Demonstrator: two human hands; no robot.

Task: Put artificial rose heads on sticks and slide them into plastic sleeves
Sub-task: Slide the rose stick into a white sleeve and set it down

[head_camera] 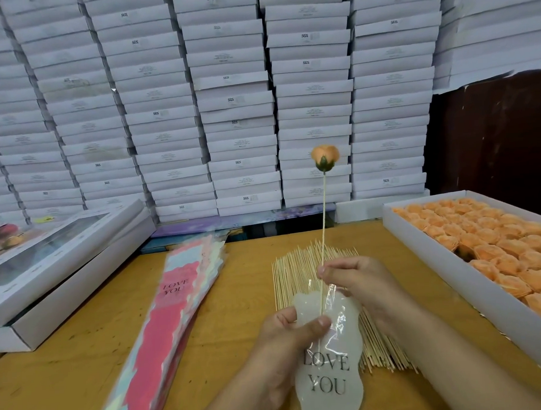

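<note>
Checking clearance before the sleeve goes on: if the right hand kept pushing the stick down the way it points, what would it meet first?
The right hand would meet the clear sleeve held by the left hand; depth is unclear.

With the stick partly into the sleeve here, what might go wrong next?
The stick is pinched low by the right hand, with the rose head high above, so it may wobble or bend. Its lower end could snag or pierce the thin plastic sleeve gripped by the left hand.
</note>
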